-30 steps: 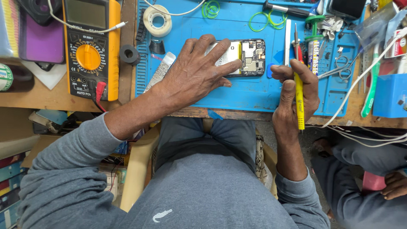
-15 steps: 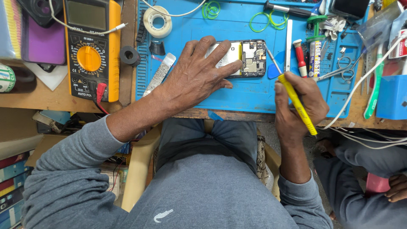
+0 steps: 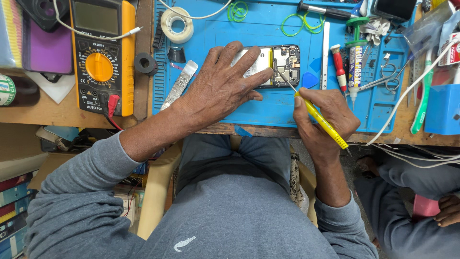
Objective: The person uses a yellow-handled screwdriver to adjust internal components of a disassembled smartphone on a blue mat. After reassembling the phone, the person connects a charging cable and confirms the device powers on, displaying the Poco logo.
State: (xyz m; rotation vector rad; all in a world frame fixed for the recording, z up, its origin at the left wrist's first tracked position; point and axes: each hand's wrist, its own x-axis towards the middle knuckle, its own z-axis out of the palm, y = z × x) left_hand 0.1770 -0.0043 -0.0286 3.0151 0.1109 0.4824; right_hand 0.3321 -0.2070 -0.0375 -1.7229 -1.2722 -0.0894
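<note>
At centre we see an opened smartphone (image 3: 268,64), back cover off, lying flat on the blue work mat (image 3: 268,108) with its circuit board exposed at the right end. The left hand (image 3: 223,86) lies over the phone's left part, fingers spread and pressed down to steady it. The right hand (image 3: 323,117) pinches a yellow precision screwdriver (image 3: 318,117) between thumb and fingertips, its thin shaft slanting up and left so that the tip meets the board near the phone's lower right. We judge the step in hand to be working a small screw on the board; the next move would call for a tip held square in the screw head, light turning, and firm pressure from the steadying hand. Beside the phone lie a blue plastic pick (image 3: 310,79), a red-handled driver (image 3: 338,64), a paste syringe (image 3: 353,62) and scissors (image 3: 381,76); further left, a metal spudger (image 3: 179,84), a roll of clear tape (image 3: 177,24) and a yellow multimeter (image 3: 101,55) on the wooden surface (image 3: 62,112). Compared with half a second earlier, we note that the left hand has kept its place, while the driver tip has come from just off the phone's edge onto the board.
</note>
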